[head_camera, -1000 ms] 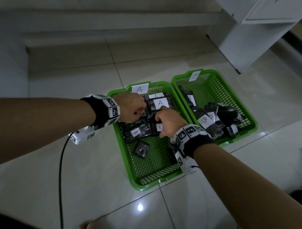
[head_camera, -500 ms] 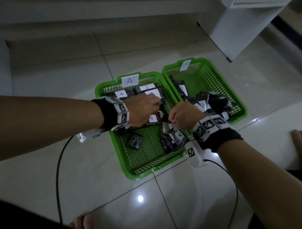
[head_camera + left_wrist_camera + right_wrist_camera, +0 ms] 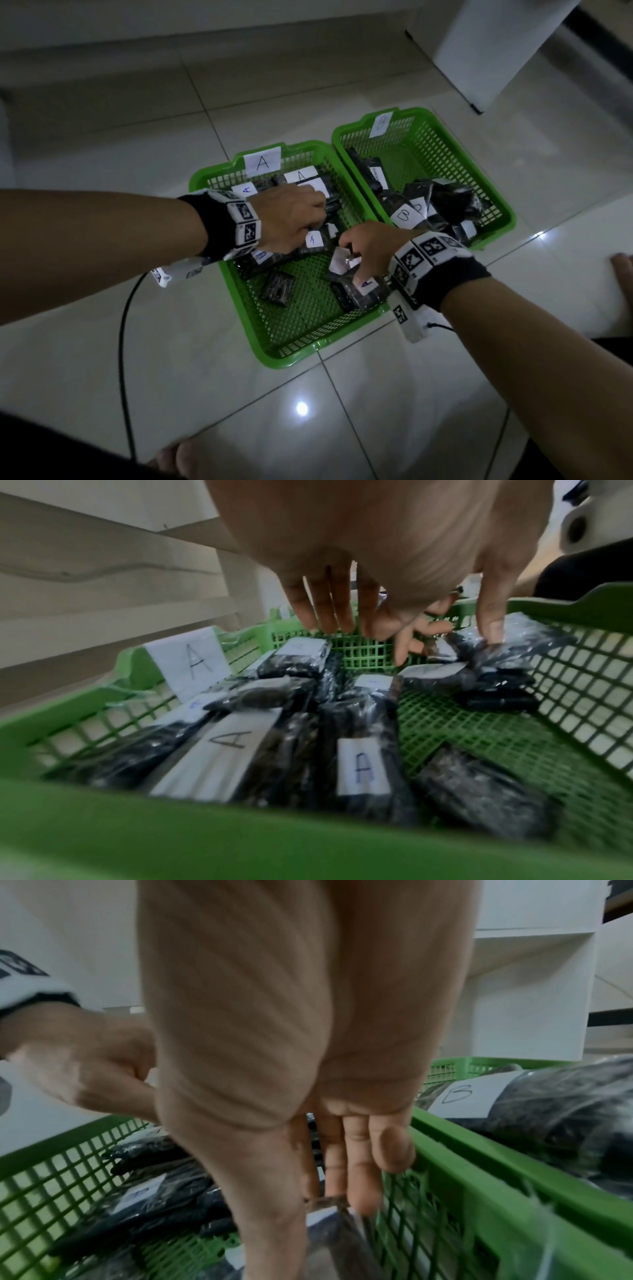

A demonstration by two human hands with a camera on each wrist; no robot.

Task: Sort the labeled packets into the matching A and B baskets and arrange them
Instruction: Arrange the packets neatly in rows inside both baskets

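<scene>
Two green baskets sit side by side on the tiled floor (image 3: pixel 102 342). The A basket (image 3: pixel 301 356) is on the left w/ a paper "A" tag on its far rim, and the B basket (image 3: pixel 503 219) is on the right w/ a "B" tag.

Black plastic-wrapped packets w/ white A labels (image 3: pixel 363 769) are bunched in the far half of the A basket, some overlapping, plus one small unlabeled-looking packet (image 3: pixel 279 287) lying alone nearer the middle. The B packets (image 3: pixel 406 216) are piled in the near half of the B basket.

The left hand (image 3: pixel 291 219) is over the far A packets, fingers pointing down and spread. From the left wrist view its thumb tip touches a packet (image 3: pixel 503 653), and the rest of the fingers look relaxed, not gripping anything.

The right hand (image 3: pixel 370 246) is at the right wall of the A basket, fingers and thumb pinched on a packet w/ a white label (image 3: pixel 342 265) right below it. Another labeled packet (image 3: pixel 366 291) lies just near of that, by the basket's right wall.

A black cable (image 3: pixel 123 342) trails across the floor on the left.
</scene>
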